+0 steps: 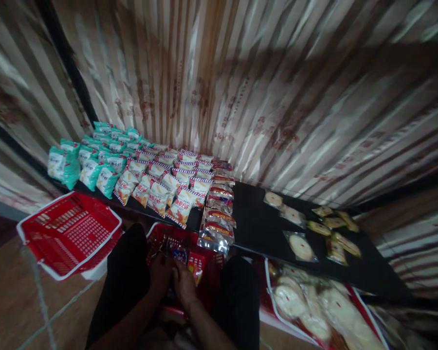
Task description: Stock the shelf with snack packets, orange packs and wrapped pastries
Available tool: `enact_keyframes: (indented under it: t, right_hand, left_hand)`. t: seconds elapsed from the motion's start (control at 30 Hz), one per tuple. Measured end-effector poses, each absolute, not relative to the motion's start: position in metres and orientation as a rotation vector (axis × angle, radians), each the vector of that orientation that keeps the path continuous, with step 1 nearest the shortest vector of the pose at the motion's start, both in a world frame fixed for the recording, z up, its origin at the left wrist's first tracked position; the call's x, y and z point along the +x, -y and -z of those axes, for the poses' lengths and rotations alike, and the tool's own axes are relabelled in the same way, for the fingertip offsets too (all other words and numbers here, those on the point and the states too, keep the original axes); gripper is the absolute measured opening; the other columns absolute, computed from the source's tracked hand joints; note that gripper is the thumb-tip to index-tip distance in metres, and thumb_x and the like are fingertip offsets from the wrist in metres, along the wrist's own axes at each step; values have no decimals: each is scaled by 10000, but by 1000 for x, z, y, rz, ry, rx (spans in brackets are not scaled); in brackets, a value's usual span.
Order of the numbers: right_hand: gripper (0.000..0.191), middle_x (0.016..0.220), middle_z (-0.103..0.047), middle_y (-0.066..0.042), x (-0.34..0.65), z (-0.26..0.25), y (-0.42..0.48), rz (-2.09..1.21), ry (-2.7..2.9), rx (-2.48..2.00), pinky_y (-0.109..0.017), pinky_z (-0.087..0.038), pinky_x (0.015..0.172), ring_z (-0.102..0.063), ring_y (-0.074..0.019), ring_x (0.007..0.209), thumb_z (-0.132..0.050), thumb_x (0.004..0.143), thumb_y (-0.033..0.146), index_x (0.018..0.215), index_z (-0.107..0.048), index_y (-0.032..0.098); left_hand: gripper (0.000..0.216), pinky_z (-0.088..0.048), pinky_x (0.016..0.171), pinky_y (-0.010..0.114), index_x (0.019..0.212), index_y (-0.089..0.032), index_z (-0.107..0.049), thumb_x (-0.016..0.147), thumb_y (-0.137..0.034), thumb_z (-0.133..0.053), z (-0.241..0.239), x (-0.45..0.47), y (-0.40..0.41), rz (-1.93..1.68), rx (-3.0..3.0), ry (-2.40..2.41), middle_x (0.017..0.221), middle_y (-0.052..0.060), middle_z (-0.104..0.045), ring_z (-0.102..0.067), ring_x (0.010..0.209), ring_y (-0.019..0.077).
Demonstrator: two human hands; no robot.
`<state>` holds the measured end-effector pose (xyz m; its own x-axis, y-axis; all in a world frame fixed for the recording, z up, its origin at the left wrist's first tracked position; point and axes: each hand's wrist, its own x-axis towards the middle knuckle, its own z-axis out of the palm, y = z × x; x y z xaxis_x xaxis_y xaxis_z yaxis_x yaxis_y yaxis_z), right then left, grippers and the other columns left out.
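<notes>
Red packet (196, 265) lies in the red plastic basket (214, 272) between the knees (241, 279) of the seated person, just beside the right hand (184, 282). Close to it, near the fingers, I see a shiny dark blue packet (179, 253). The left hand (161, 269) and the right hand come together over the basket, and their fingers look bent inward. It is too dark there for me to tell whether they pinch something or only press on each other.

I would judge both packets to be light, with a smooth skin that may slip a little. The red one looks rather flat and may be the stiffer; the blue one is probably softer and could crumple under a strong grip. A light hold by the edge, thumb on one face and fingers on the other, seems the safest. Beyond the basket, silver foil packets (217, 228) stand in a row on the black table (250, 214).
</notes>
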<state>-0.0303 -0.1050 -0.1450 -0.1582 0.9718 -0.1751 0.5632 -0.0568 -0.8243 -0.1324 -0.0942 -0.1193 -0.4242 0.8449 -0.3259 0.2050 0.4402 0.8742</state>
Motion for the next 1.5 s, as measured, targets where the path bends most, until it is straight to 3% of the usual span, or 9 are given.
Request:
enact_keyframes:
  t: [0.17, 0.43, 0.63, 0.8, 1.07, 1.33, 1.5]
  right_hand:
    - [372, 956, -695, -100, -34, 101, 112, -1058, 1673, -1549, -307, -493, 753, -652, -209, 841, -337, 890, 326, 1048, -649, 197]
    - [399, 777, -687, -47, -13, 33, 115, -939, 1498, -1414, -242, -477, 644, -620, -166, 690, -389, 870, 499, 902, -661, 209]
    - [391, 891, -690, -60, 17, -9, 93, -928, 1312, -1411, -267, -482, 723, -620, -187, 804, -452, 834, 491, 981, -639, 181]
    - [412, 949, -677, -69, 50, -34, 54, -915, 1218, -1373, -277, -488, 712, -620, -196, 825, -466, 797, 502, 1015, -596, 178]
    - [334, 813, -670, -51, 105, -48, -35, -733, 1380, -1474, -255, -458, 642, -595, -175, 699, -445, 790, 435, 933, -581, 165]
    - [321, 865, -682, -71, 117, -48, -94, -589, 1515, -1684, -250, -446, 678, -618, -175, 739, -419, 791, 301, 1007, -597, 142]
    - [328, 911, -688, -70, 112, -53, -110, -470, 1579, -1829, -235, -437, 710, -632, -172, 796, -440, 785, 217, 1061, -608, 157]
  left_hand:
    - [321, -516, 718, 345, 753, -185, -616, 740, -482, -494, 76, -137, 106, -1230, 1127, -1634, 763, 47, -668, -627, 752, 206]
    - [214, -493, 888, 391, 949, -219, -610, 829, -337, -479, 35, -139, 127, -1519, 1775, -1768, 1113, 75, -577, -560, 1048, 209]
    - [349, -488, 917, 391, 1169, -207, -522, 835, -294, -471, 17, -116, 114, -1380, 1897, -1722, 1332, 117, -411, -491, 1169, 232]
    - [339, -420, 1001, 372, 1177, -224, -521, 856, -263, -421, -14, -87, 85, -1266, 1847, -1533, 1340, 95, -415, -447, 1218, 211]
    - [280, -376, 1034, 368, 1044, -188, -585, 814, -161, -428, -44, -35, 0, -1231, 1863, -1444, 1323, 100, -439, -426, 1231, 198]
    - [408, -309, 1073, 344, 1153, -119, -572, 765, -158, -452, -45, -14, -46, -905, 1883, -1589, 1272, 120, -511, -425, 1222, 223]
    - [421, -342, 1038, 337, 1185, -166, -558, 782, -197, -442, -49, -14, -57, -832, 1869, -1673, 1256, 94, -539, -454, 1192, 220]
